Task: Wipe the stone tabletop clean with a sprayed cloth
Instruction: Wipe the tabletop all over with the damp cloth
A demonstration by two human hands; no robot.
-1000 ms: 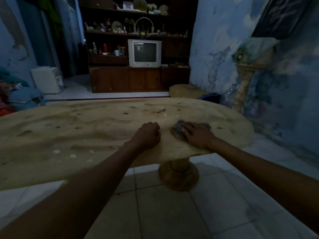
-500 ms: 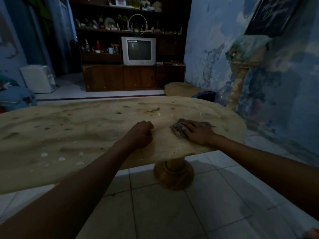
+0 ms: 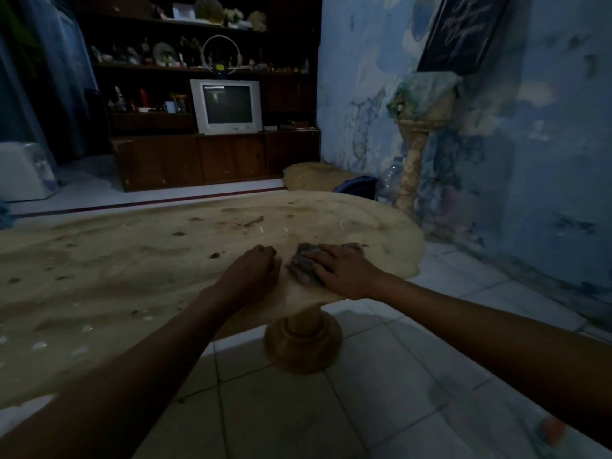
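The tan stone tabletop (image 3: 132, 270) spreads across the left and middle, speckled with dark spots and pale flecks. A crumpled grey cloth (image 3: 299, 265) lies near the table's near right edge. My right hand (image 3: 344, 271) presses flat on the cloth with straight fingers, covering most of it. My left hand (image 3: 253, 271) rests on the stone just left of the cloth, fingers curled under, holding nothing that I can see.
The table stands on a round stone pedestal base (image 3: 303, 342) on white floor tiles. A stone column (image 3: 415, 160) and a plastic bottle (image 3: 389, 185) stand by the blue wall at right. A TV (image 3: 227, 106) sits on a dark cabinet behind.
My right hand and the cloth have slid a little toward the near edge of the table. My left hand stays beside them. The view has shifted slightly.
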